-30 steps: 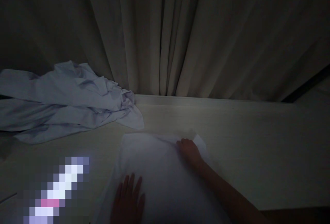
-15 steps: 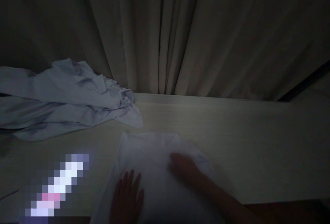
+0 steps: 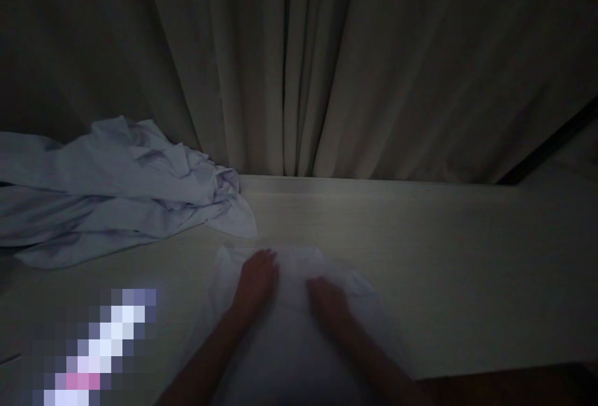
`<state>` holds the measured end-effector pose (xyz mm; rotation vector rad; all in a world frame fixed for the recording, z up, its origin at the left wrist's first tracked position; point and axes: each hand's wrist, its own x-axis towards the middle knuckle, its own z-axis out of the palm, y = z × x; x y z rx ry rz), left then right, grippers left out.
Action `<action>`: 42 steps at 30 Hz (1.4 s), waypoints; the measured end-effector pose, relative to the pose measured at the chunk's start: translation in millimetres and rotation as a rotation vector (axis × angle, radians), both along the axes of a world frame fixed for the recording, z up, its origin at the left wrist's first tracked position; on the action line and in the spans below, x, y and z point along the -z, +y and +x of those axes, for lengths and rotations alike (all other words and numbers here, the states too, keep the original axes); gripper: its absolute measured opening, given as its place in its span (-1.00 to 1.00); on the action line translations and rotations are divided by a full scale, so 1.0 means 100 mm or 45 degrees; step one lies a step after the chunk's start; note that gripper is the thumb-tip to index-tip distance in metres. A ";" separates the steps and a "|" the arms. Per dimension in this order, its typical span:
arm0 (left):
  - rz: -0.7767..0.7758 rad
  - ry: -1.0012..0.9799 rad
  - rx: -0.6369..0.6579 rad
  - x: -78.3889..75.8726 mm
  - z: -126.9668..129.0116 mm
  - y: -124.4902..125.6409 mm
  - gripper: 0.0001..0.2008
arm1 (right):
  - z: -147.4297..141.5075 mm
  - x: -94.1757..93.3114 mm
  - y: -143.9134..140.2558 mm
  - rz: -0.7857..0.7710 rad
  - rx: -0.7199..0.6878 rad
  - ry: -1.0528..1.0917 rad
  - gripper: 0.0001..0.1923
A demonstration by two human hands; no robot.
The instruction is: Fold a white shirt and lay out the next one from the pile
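Observation:
A white garment or cloth [image 3: 292, 344] lies spread on the pale wooden surface in front of me, its lower end running off the bottom of the view. My left hand [image 3: 258, 276] rests on its upper left part, palm down, with the fingers stretched forward and no grip on the fabric showing. On the upper right part of the same cloth is my right hand [image 3: 329, 299]. Motion smears its fingers, so whether they pinch the fabric cannot be made out.
A crumpled heap of white cloth [image 3: 140, 175] lies at the back left. Beige curtains [image 3: 261, 70] hang behind the pale wooden surface [image 3: 467, 269]. A pixelated bright patch [image 3: 107, 344] covers something at the lower left. The surface's front edge shows at the lower right.
My left hand has moved forward and right, from the cloth's lower left to near its top edge. My right hand stays in about the same place. The view has shifted slightly.

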<state>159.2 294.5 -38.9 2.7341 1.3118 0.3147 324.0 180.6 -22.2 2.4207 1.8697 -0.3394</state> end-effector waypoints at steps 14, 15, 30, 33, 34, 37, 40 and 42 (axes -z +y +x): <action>-0.093 0.217 0.313 -0.08 0.19 0.22 -0.77 | 0.08 0.13 -0.25 0.215 0.122 0.284 -0.59; -0.101 0.201 0.347 -0.06 0.11 0.20 -0.77 | 0.11 0.15 -0.22 0.225 0.208 0.286 -0.54; -0.094 0.138 0.414 -0.08 0.02 0.13 -0.77 | 0.30 0.41 0.06 0.328 0.271 0.441 -0.64; -0.098 0.142 0.380 -0.16 0.13 0.26 -0.76 | 0.36 0.38 0.16 0.495 0.167 0.531 -0.60; -0.094 0.139 0.373 -0.18 0.18 0.32 -0.75 | 0.38 0.35 0.21 0.546 0.118 0.569 -0.60; -0.073 0.122 0.340 -0.22 0.36 0.48 -0.72 | 0.47 0.22 0.42 0.637 0.009 0.651 -0.61; -0.058 0.083 0.279 -0.19 0.53 0.57 -0.70 | 0.63 0.10 0.62 0.613 -0.065 0.707 -0.58; -0.056 0.045 0.242 -0.16 0.57 0.58 -0.65 | 0.80 0.07 0.67 0.511 -0.070 0.692 -0.56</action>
